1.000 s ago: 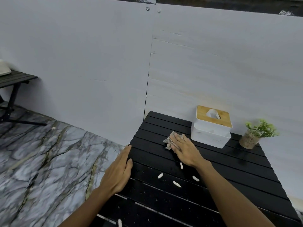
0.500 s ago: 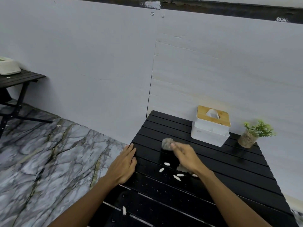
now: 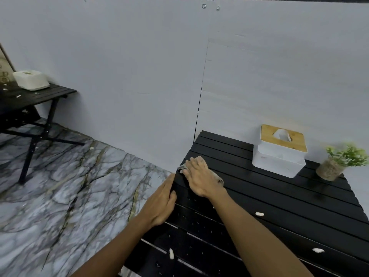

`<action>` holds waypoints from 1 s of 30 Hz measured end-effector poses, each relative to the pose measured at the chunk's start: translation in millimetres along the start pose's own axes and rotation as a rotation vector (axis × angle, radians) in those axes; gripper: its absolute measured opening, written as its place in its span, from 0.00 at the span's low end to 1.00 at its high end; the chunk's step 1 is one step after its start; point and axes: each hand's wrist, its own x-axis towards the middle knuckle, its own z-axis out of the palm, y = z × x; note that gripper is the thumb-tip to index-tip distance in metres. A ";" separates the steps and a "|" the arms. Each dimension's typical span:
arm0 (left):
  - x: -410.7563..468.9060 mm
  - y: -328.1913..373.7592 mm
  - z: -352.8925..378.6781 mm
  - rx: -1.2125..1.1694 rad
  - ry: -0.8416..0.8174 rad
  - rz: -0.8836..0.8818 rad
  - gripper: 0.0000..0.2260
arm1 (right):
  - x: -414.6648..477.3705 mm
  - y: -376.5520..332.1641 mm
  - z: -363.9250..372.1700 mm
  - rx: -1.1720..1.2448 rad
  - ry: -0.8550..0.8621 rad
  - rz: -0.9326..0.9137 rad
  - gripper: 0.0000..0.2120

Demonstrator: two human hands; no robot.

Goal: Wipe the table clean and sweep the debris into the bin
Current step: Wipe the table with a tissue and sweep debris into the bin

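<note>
A black slatted table (image 3: 279, 196) fills the lower right. My right hand (image 3: 199, 176) lies flat on a crumpled grey cloth (image 3: 182, 167) at the table's left edge, fingers straight and pressing it down; most of the cloth is hidden under the palm. My left hand (image 3: 161, 202) rests beside the table's left edge with fingers straight, cupped against the side. White debris bits lie on the slats: one (image 3: 259, 214) right of my forearm, one (image 3: 318, 250) lower right, one (image 3: 171, 253) near the front left. No bin is in view.
A white tissue box with a wooden lid (image 3: 279, 150) and a small potted plant (image 3: 339, 162) stand at the table's back. A second black table (image 3: 36, 96) with a white box (image 3: 31, 79) stands far left. Marble floor (image 3: 69, 186) lies left of the table; a grey wall is behind.
My right hand swept the cloth from the table's middle to its left edge. Several white bits near the middle are gone from sight. My left hand stayed at the edge. The view shifted left.
</note>
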 end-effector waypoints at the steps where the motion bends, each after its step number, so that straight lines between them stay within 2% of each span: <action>1: -1.3 0.3 -1.3 -0.028 0.003 -0.009 0.26 | -5.4 -8.5 0.0 0.001 -0.016 -0.056 0.28; 5: -7.7 2.7 -4.2 -0.111 0.020 -0.097 0.27 | -35.4 -28.6 1.9 0.016 -0.081 -0.209 0.32; 9: -13.3 5.8 -6.3 -0.188 0.052 -0.161 0.26 | -57.1 -32.1 1.2 0.083 -0.117 -0.240 0.31; 11: -15.9 7.2 -8.2 -0.231 0.037 -0.180 0.28 | -62.7 -29.4 -2.3 0.150 0.006 -0.157 0.30; 13: -16.5 6.0 -10.4 -0.265 0.035 -0.199 0.31 | -69.8 -28.8 -3.5 0.074 0.144 -0.042 0.30; 15: -16.1 4.6 -13.4 -0.277 0.039 -0.199 0.30 | -77.4 -33.8 1.0 -0.003 0.074 0.033 0.27; 17: -15.4 5.2 -16.8 -0.271 0.040 -0.201 0.24 | -81.2 -41.8 8.9 -0.020 -0.056 0.068 0.27; 20: -15.8 4.7 -23.1 -0.298 0.027 -0.175 0.18 | -79.5 -48.6 10.8 -0.040 -0.110 0.079 0.28; 30: -14.5 -3.8 -37.6 -0.310 0.040 -0.295 0.19 | -105.4 -57.5 6.1 -0.061 -0.208 -0.195 0.28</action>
